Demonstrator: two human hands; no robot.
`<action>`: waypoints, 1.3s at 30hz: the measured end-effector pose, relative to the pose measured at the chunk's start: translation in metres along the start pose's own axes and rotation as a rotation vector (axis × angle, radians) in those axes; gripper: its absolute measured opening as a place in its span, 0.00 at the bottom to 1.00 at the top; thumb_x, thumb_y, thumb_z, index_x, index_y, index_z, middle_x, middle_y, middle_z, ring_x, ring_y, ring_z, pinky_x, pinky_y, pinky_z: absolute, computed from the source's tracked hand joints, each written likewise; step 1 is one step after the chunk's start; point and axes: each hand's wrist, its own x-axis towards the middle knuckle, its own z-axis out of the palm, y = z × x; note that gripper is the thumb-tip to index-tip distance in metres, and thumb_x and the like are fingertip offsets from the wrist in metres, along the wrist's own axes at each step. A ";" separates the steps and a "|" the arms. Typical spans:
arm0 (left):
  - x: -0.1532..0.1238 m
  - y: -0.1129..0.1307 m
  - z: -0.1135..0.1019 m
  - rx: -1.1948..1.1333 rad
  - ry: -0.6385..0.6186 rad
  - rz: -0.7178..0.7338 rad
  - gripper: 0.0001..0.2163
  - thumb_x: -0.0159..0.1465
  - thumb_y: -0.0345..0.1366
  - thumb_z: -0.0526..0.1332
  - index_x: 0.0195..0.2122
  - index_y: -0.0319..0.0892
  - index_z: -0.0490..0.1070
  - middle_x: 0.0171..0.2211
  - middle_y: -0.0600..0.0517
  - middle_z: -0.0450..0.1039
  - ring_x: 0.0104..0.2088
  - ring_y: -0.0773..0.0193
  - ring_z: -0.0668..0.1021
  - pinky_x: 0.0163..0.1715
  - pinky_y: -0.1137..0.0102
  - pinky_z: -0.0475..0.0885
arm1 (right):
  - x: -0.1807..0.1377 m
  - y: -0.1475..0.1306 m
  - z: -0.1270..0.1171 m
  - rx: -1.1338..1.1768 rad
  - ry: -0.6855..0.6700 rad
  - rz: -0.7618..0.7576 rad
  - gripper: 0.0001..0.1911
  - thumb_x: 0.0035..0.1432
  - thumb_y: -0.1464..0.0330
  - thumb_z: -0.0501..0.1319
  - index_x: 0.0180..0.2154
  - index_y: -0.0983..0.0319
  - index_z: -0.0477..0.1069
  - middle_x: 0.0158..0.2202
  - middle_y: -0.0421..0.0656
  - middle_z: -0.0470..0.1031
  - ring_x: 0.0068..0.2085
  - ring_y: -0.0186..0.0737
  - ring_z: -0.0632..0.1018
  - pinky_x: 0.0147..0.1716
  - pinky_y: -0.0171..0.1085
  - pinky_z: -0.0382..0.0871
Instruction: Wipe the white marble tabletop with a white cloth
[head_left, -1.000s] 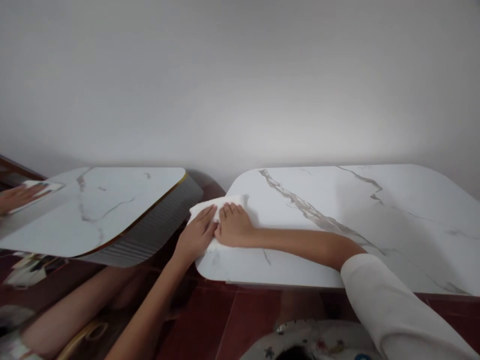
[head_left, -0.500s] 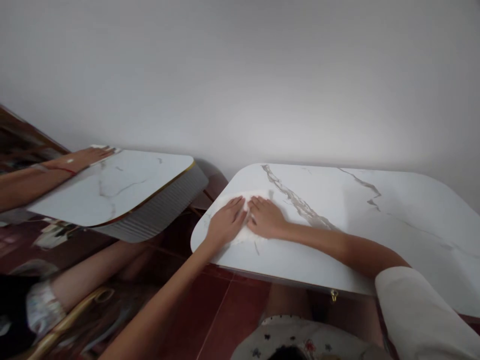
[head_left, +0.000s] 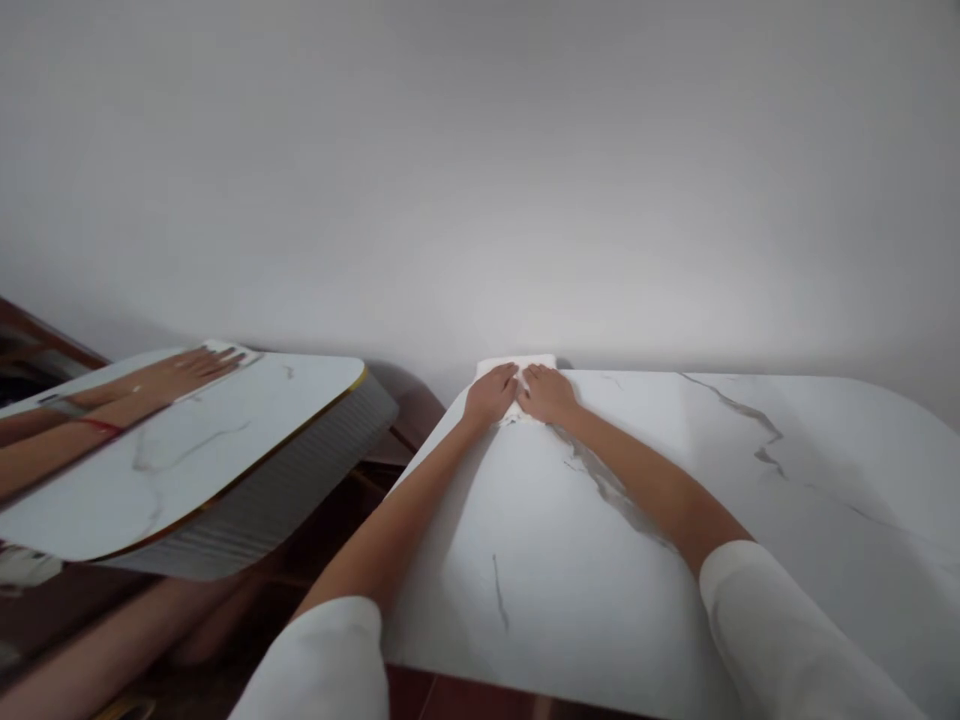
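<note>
My left hand (head_left: 491,393) and my right hand (head_left: 547,393) lie side by side, fingers stretched flat, pressing a folded white cloth (head_left: 517,365) against the far edge of a white marble-patterned table (head_left: 615,560) where it meets the wall. Both arms reach straight out over the tabletop in white sleeves. Most of the cloth is hidden under my hands; only its far edge shows.
To the left stands a second marble-top table (head_left: 247,440) with a gold rim and ribbed side. Another person's hand (head_left: 184,368) rests flat on a white cloth there, with a red band on the wrist. A grey wall (head_left: 480,180) backs both tables. Dark red floor shows between them.
My two hands have slid the cloth from the table's near left corner forward to its far edge by the wall. The other person's hand stays on the left table.
</note>
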 end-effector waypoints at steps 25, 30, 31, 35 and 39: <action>-0.186 0.092 -0.060 -0.038 -0.093 0.144 0.24 0.65 0.40 0.42 0.59 0.35 0.61 0.59 0.44 0.62 0.61 0.57 0.62 0.61 0.61 0.57 | -0.192 -0.098 -0.064 0.080 -0.083 0.029 0.31 0.59 0.65 0.47 0.59 0.77 0.56 0.62 0.58 0.56 0.64 0.52 0.56 0.62 0.47 0.48; -0.226 0.138 -0.060 -0.041 -0.060 0.114 0.25 0.63 0.40 0.45 0.61 0.39 0.58 0.59 0.44 0.62 0.61 0.55 0.62 0.60 0.57 0.59 | -0.246 -0.089 -0.088 0.130 -0.095 -0.038 0.31 0.59 0.64 0.47 0.60 0.73 0.57 0.62 0.55 0.57 0.64 0.50 0.57 0.62 0.47 0.51; -0.225 0.147 -0.057 -0.047 -0.058 0.116 0.26 0.63 0.40 0.45 0.61 0.39 0.58 0.59 0.44 0.62 0.61 0.55 0.62 0.60 0.56 0.60 | -0.252 -0.082 -0.091 0.120 -0.094 -0.039 0.30 0.58 0.64 0.47 0.60 0.72 0.57 0.62 0.54 0.57 0.63 0.49 0.57 0.62 0.47 0.52; -0.191 0.167 -0.044 -0.056 -0.092 0.110 0.25 0.61 0.39 0.48 0.59 0.38 0.61 0.59 0.44 0.63 0.61 0.54 0.62 0.61 0.59 0.58 | -0.245 -0.045 -0.095 0.060 -0.091 -0.025 0.30 0.58 0.63 0.49 0.59 0.71 0.59 0.61 0.53 0.60 0.62 0.51 0.60 0.61 0.47 0.55; -0.129 0.159 -0.028 -0.052 -0.089 0.104 0.24 0.61 0.37 0.49 0.55 0.29 0.64 0.57 0.38 0.64 0.60 0.52 0.64 0.61 0.62 0.56 | -0.200 -0.006 -0.085 0.010 -0.054 -0.023 0.28 0.60 0.67 0.47 0.58 0.75 0.59 0.60 0.57 0.61 0.61 0.48 0.61 0.61 0.44 0.52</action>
